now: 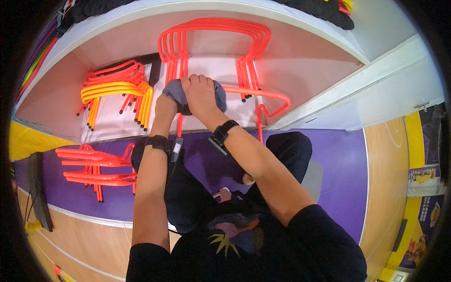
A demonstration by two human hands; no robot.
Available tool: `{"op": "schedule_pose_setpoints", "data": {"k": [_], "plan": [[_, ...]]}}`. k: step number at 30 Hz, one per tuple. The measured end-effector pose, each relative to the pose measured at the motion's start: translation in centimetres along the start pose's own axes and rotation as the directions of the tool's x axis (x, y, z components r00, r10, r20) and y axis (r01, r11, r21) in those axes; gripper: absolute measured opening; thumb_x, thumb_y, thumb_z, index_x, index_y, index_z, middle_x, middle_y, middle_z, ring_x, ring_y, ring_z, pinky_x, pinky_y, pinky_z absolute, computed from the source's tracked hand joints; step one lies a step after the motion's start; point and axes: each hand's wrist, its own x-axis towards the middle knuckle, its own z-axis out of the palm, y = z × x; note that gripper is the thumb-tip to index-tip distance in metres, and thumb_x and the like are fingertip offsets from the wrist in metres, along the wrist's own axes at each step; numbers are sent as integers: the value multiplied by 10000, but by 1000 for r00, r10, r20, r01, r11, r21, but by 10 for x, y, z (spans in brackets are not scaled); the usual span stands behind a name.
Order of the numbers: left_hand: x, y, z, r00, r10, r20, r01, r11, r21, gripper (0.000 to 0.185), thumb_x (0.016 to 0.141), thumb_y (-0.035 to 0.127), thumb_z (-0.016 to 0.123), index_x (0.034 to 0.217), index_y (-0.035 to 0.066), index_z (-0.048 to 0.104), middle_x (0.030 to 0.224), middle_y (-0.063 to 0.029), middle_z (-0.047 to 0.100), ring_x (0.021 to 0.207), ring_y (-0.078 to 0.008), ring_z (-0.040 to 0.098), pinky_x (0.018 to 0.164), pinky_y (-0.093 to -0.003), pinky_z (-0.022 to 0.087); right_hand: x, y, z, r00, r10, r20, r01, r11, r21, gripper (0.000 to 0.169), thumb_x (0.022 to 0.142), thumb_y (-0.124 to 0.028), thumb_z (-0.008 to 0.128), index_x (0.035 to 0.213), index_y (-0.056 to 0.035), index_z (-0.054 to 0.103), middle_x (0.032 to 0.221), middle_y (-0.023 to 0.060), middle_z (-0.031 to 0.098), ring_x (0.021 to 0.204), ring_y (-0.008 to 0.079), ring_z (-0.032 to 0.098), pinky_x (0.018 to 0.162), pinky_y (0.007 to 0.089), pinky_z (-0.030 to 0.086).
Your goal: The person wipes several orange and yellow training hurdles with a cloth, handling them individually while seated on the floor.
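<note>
A grey-blue cloth [220, 97] is wrapped around the top bar of a red tubular training hurdle [260, 92] that stands in front of me at the shelf's edge. My right hand [201, 93] presses on the cloth from above, its fingers closed over the bar. Beside it, my left hand [168, 104] is at the cloth's left end, its fingers mostly hidden under the fabric. Behind them, several nested red hurdles [215, 26] stand on the white shelf floor.
Smaller yellow hurdles [116, 89] and red ones [119, 72] stand at the shelf's left. More red hurdles [98, 176] rest on the purple floor [338, 197] at left. A white cabinet door [380, 88] is at right, and black items [317, 12] lie on the upper shelf.
</note>
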Motion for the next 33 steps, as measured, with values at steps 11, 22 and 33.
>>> {"op": "schedule_pose_setpoints", "data": {"k": [11, 22, 33], "plan": [[-4, 19, -19, 992, 122, -43, -122, 993, 10, 234, 890, 249, 532, 983, 37, 566, 882, -249, 656, 883, -420, 639, 756, -525, 482, -109, 213, -71, 968, 240, -70, -234, 968, 87, 322, 692, -96, 702, 1009, -64, 653, 974, 163, 682, 901, 366, 650, 794, 443, 519], [-8, 29, -16, 994, 100, -36, -98, 994, 57, 220, 897, 215, 515, 996, 25, 564, 909, -250, 663, 885, -428, 640, 762, -527, 488, -49, 106, -30, 994, 92, -57, -94, 995, -32, 110, 728, -86, 609, 818, -84, 672, 815, 158, 668, 806, 311, 666, 703, 439, 526], [-9, 28, -26, 996, 83, 30, -85, 994, 70, 223, 891, 241, 546, 991, 46, 590, 923, -240, 664, 886, -421, 640, 762, -508, 497, -20, 78, -27, 989, -82, 123, 61, 984, 167, 267, 669, -44, 652, 927, -59, 586, 940, 157, 641, 946, 345, 626, 791, 471, 520]]}}
